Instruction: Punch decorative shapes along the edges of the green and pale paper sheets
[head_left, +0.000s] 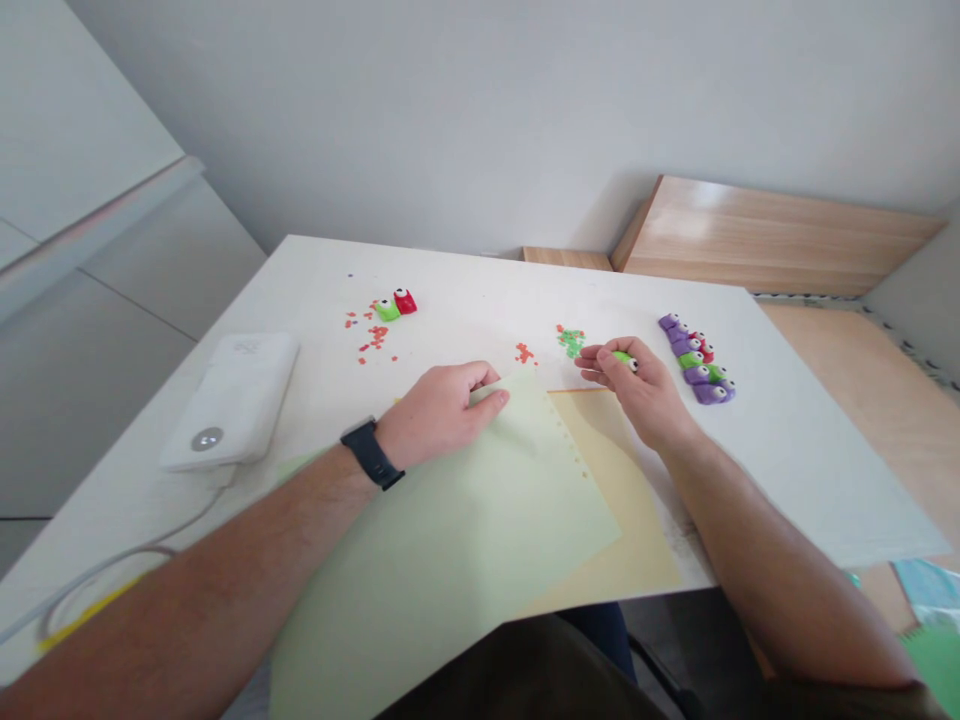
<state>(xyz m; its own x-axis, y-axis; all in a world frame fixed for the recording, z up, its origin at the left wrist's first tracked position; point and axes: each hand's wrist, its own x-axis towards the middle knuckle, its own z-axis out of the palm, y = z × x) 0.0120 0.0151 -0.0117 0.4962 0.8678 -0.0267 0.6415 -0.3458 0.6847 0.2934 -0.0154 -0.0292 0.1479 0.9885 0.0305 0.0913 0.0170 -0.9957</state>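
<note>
My left hand (446, 408) pinches the top edge of a pale green paper sheet (480, 530) between thumb and fingers. Small holes or notches run along that sheet's right edge. Curled around a small green googly-eyed craft punch (624, 358), my right hand (645, 395) is just above the table. Beneath the green sheet lies a yellow sheet (622, 480). Green paper bits (571, 342) are scattered near my right fingertips, and a small pile of orange bits (524, 353) lies between the hands.
A row of purple, green and red googly-eyed punches (694, 362) stands at the right of the white table (480, 300). A green and red pair (395, 304) sits back left near orange bits (377, 336). A white power bank (236, 400) with a cable (187, 525) is at left.
</note>
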